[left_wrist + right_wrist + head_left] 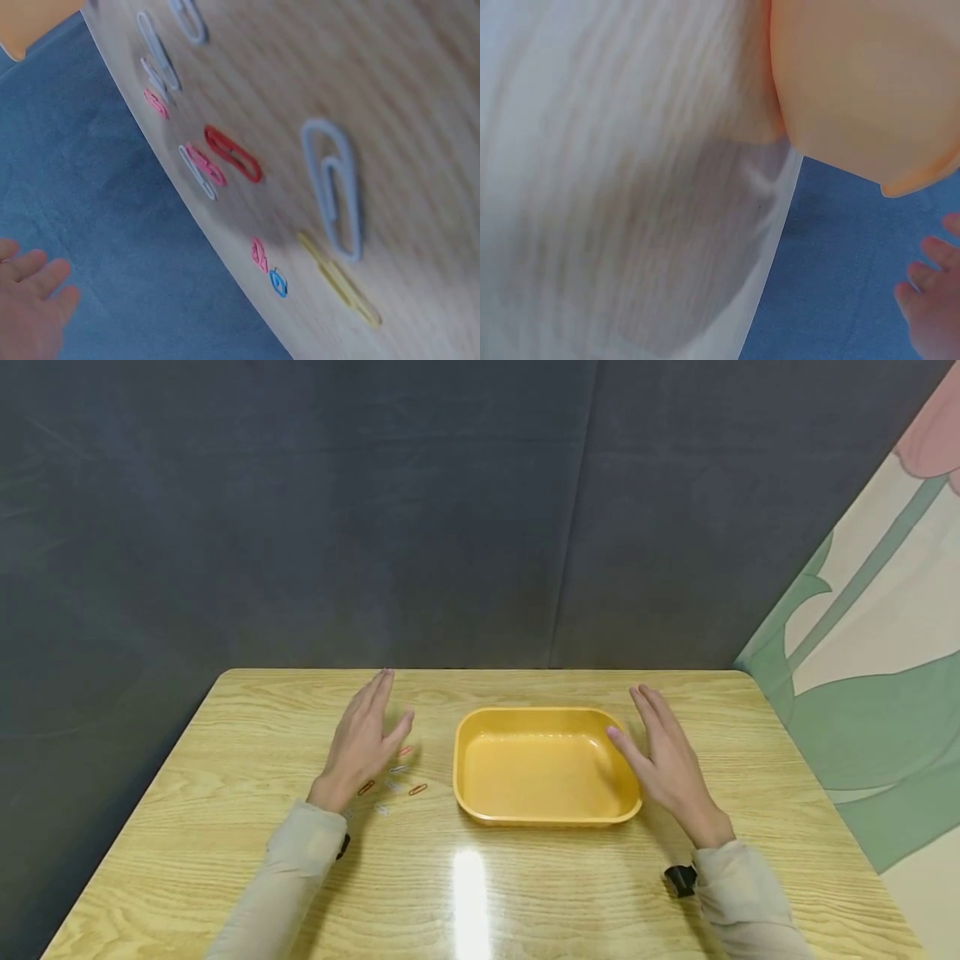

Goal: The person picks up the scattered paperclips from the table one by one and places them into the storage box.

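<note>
My left hand (360, 743) hovers over the left part of the table, its fingers straight and thumb spread, holding nothing. Paper clips lie scattered beneath and beside it; in the left wrist view I make out a red paper clip (233, 154), a yellow paper clip (340, 280), a large pale paper clip (334, 189) and several small pink, white and blue ones. A yellow plastic tray (547, 820) stands at the middle of the table. My right hand (667, 764), also with straight fingers and nothing in it, is at the tray's right end, overlapping the rim in the head view.
The wooden table (570, 893) has its back edge against a dark blue-grey cloth (420, 527). A curtain with a flower pattern (892, 693) hangs at the right. Black wrist gear (680, 881) shows under the right sleeve.
</note>
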Motion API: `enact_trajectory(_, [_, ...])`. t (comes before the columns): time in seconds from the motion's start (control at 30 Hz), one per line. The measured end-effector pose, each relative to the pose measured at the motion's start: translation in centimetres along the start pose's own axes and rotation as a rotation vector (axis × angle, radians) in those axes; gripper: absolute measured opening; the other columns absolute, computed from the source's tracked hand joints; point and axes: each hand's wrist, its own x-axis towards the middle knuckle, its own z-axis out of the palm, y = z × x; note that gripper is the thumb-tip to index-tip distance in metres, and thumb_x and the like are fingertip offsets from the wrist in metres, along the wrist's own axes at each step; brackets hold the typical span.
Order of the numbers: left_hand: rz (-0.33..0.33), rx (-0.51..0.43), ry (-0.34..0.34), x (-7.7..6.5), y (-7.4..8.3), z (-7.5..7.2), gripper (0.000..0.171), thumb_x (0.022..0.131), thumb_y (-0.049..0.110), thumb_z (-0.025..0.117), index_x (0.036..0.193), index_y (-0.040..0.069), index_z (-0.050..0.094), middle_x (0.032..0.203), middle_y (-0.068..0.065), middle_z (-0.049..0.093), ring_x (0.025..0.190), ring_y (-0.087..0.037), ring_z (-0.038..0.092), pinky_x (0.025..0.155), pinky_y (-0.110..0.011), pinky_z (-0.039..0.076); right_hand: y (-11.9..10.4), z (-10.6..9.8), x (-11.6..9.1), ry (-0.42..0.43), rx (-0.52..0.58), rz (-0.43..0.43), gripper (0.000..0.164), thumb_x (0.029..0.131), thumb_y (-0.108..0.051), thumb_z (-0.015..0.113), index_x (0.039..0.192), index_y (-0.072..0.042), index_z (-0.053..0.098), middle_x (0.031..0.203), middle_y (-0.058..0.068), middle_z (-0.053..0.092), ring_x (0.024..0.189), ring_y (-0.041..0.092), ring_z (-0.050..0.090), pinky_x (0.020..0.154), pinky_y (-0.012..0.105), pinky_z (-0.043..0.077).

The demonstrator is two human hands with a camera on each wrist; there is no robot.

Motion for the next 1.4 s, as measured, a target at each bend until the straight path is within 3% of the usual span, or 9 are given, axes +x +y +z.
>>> enact_trajectory(0.47, [-0.009,-0.027,-0.020,-1.0,0.1,0.3,0.068,0.102,0.040,0.051,0.155,0.003,0.029,0.156,-0.019,0.038,0.143,-0.037,0.037,0.118,-0.052,0.031,-0.8,0.5,-1.2,-0.060,0.084,0.037,0.069,0.101,-0.036,0.055,0.155,-0.003,0.028,0.163,0.019,0.021,0.149,0.045,0.021,0.114,0.068,0.021])
enact_trajectory(0.87, [-0.036,-0.064,-0.026,-1.7,0.4,0.5,0.064,0.102,0.040,0.050,0.153,0.005,0.033,0.152,-0.020,0.043,0.138,-0.039,0.043,0.114,-0.055,0.036,-1.3,0.7,-2.3,-0.097,0.143,0.084,0.066,0.102,-0.036,0.054,0.155,-0.006,0.029,0.161,0.020,0.028,0.150,0.042,0.020,0.117,0.064,0.019])
enact_trajectory(1.4, [-0.035,-0.085,-0.049,-2.3,0.4,0.4,0.061,0.102,0.037,0.053,0.151,0.005,0.038,0.149,-0.019,0.046,0.137,-0.037,0.045,0.110,-0.055,0.040,-0.7,1.4,-3.1,-0.150,0.127,0.048,0.070,0.097,-0.036,0.062,0.153,-0.004,0.034,0.163,0.017,0.023,0.150,0.046,0.016,0.111,0.071,0.022])
